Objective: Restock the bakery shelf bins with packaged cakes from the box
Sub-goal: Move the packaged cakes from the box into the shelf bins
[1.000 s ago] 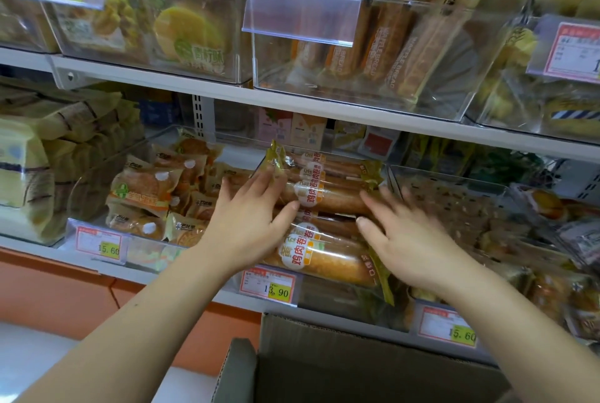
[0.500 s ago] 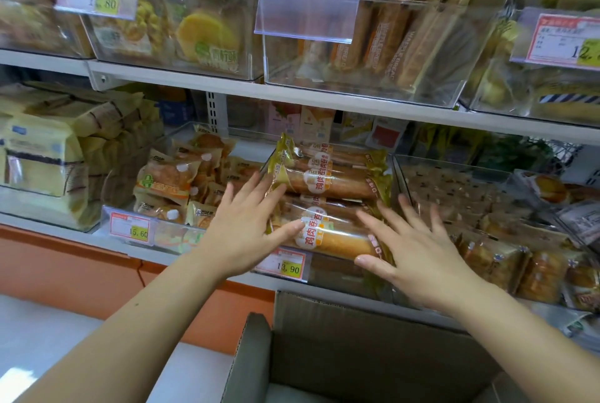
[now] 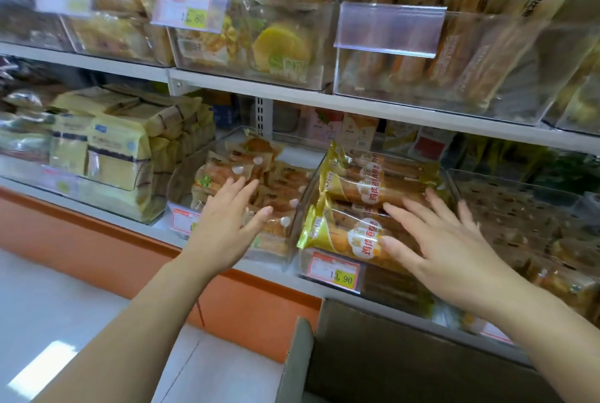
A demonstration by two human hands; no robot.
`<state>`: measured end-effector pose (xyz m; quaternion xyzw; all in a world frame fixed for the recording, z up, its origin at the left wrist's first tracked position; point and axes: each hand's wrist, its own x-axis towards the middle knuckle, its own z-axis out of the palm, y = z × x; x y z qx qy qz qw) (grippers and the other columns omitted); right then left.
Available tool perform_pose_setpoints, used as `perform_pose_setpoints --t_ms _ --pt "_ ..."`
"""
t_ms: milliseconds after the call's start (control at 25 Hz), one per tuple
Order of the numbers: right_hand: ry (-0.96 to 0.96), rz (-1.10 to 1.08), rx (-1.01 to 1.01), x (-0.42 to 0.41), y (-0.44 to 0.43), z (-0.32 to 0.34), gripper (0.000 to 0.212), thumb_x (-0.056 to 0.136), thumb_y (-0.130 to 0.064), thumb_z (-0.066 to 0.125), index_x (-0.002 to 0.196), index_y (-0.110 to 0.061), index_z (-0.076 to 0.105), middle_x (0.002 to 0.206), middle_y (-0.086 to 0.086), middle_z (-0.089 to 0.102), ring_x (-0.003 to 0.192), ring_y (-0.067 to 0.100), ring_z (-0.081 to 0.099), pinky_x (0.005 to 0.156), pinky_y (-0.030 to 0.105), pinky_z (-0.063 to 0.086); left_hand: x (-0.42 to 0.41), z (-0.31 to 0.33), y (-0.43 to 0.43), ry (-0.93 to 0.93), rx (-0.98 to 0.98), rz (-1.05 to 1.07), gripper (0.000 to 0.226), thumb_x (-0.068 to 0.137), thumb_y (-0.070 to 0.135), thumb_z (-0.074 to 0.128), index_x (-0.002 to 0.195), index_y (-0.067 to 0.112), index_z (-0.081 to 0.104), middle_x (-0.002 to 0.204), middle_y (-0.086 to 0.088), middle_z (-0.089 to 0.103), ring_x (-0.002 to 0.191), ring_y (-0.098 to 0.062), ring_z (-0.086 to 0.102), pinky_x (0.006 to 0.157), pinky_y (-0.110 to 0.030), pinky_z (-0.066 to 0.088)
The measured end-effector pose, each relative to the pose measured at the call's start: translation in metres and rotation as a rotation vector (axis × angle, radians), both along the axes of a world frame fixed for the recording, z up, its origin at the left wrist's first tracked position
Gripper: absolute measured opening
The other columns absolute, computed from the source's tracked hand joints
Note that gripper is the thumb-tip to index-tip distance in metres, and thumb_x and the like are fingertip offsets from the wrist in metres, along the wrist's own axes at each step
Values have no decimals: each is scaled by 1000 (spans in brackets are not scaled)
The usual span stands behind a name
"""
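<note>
Both grips splayed wide, empty: left hand beside, right hand over packaged cakes.

Overall light: bright, even, colours slightly washed.
Source: a white reflection on the floor at lower left suggests ceiling lamps.
Glare: milky sheen on the clear bins and the empty label holder.
Shadows: soft; box interior dark; shade under the upper shelf at the back of the lower row.
Blur: upper-left corner smeared; upper price tag barely legible; left hand and right hand slightly soft.
Sharpest: lower price tag, digits readable.
Distortion: wide-angle; shelf lines bow and tilt toward the edges.
</note>
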<state>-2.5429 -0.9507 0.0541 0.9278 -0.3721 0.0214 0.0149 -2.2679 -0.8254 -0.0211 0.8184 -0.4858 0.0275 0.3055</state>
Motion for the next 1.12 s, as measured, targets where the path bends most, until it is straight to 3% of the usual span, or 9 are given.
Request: perform_pose_setpoints --t_ms 120,280,440,560,720,760,920,1040,1120 --pt "-89 269 -24 62 25 9 52 99 -50 22 150 -41 16 160 -14 8 147 11 -11 120 39 -7 42 -20 36 -9 73 157 62 99 45 42 153 17 29 162 -4 21 151 -22 9 120 -40 11" --pt "28 391 79 150 17 12 51 104 -32 29 153 -34 14 162 -7 5 149 16 -8 120 40 0 66 -30 48 -68 104 205 60 99 46 40 153 22 28 163 -4 16 151 -22 4 122 -48 12" --pt "86 232 261 220 3 0 62 103 -40 30 150 -43 -11 160 1 -19 148 32 -6 120 50 9 83 -16 18 -173 28 169 60 100 44 38 154 23 24 164 -3 8 151 -22 -1 122 -46 7" --pt "190 203 293 256 -5 -22 75 98 -52 33 142 -47 -28 151 0 -39 140 34 32 109 45 38 103 -14 -10 -209 129 65 66 100 41 41 156 22 11 164 -4 -4 151 -24 -6 123 -46 10" --pt "272 167 336 287 -32 -58 97 88 -67 41 125 -48 -47 140 2 -52 145 38 18 113 57 25 125 -12 -37 -69 288 -40 73 100 37 42 156 25 -3 164 -5 -12 151 -27 -9 122 -43 12" --pt "264 153 343 292 -37 -65 100 87 -68 42 117 -51 -51 139 3 -53 142 40 24 111 60 27 130 -13 -42 -69 305 -51 73 101 37 41 156 24 -4 163 -6 -13 151 -27 -8 122 -41 10" --pt "246 101 330 305 -46 -79 99 90 -58 45 119 -53 -49 141 7 -51 125 42 48 104 64 36 142 -13 -54 -25 348 -66 79 100 35 47 156 26 -8 163 -3 -17 150 -28 -10 121 -37 5" --pt "254 96 342 307 -45 -73 102 88 -59 50 127 -52 -44 144 8 -48 123 38 51 105 60 37 143 -14 -54 -1 362 -63 95 92 36 61 155 28 -10 162 -1 -19 150 -27 -11 121 -38 6" --pt "235 132 365 298 -39 -63 105 83 -66 53 132 -52 -39 149 7 -42 133 37 41 109 54 35 138 -12 -49 20 351 -51 103 88 36 66 154 30 -12 162 -1 -20 150 -29 -12 122 -43 9"
